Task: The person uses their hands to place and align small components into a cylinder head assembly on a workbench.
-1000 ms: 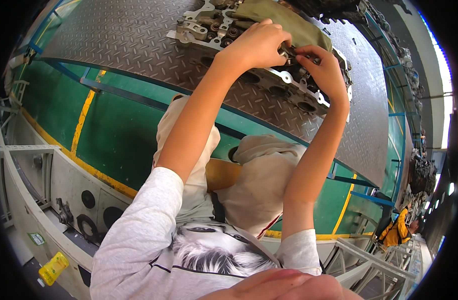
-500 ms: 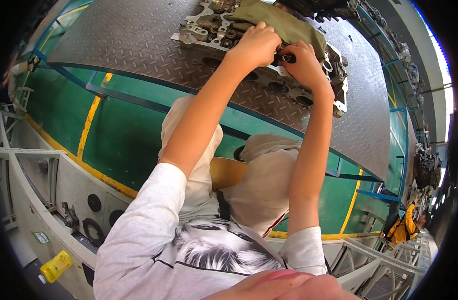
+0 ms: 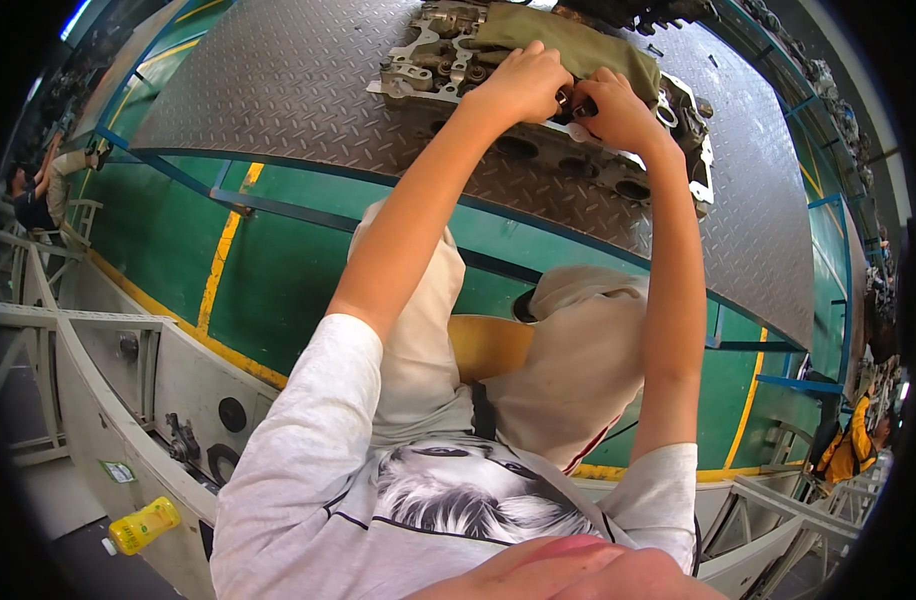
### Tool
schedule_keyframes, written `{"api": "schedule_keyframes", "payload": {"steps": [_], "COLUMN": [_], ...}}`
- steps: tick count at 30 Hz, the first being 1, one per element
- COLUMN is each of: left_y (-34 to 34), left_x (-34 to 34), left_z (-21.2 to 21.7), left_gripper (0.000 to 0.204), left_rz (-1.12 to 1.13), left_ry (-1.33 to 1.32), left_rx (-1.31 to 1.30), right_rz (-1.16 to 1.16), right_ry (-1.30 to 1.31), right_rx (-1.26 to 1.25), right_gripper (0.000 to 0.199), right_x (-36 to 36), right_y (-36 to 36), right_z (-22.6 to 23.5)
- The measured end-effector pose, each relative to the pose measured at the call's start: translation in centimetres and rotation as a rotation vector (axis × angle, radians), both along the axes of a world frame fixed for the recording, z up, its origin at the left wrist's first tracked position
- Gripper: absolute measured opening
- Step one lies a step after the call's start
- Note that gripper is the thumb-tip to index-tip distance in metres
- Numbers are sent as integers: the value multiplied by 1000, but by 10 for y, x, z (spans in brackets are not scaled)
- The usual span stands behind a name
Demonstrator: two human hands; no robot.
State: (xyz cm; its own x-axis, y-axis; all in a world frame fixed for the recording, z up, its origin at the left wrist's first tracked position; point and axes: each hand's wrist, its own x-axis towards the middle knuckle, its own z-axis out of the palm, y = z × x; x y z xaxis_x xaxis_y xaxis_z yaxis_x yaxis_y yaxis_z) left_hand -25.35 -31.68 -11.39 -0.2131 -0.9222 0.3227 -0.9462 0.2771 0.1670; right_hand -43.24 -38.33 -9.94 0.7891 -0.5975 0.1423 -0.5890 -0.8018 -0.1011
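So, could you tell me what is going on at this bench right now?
A person is working with both bare hands on a metal engine part lying on a steel tread-plate bench. The left hand and right hand meet over a small dark piece at the part's top edge, gripping it between the fingers. An olive cloth is draped over the part just behind the hands.

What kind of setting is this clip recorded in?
Probably a factory or engine workshop: both hands, left hand and right hand, work on a metal engine part lying on a steel tread-plate bench, above a green floor with yellow lines.
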Motion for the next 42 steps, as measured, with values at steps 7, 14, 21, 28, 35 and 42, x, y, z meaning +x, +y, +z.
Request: {"api": "schedule_keyframes", "payload": {"steps": [7,14,21,28,35,42], "left_y": [-1,-2,3,12,14,20], "left_x": [11,16,19,15,16,6], "left_z": [-6,-12,-10,-9,-10,-13], "left_gripper": [30,26,30,35,31,19], "left_rz": [-118,-160,-135,-139,-119,1], "left_ry": [28,105,192,250,182,82], "left_rx": [-124,-195,-199,-206,-358,-454], "right_rz": [139,-5,78,59,78,26], "right_ry": [-387,-453,-510,-470,-464,-466], "right_rx": [103,74,26,-1,-17,32], "right_gripper": [24,26,29,31,25,25], "right_x": [-10,-8,-10,-18,-6,-2], "right_y": [8,8,10,16,20,29], "right_z": [-5,-8,-13,-11,-4,-3]}}
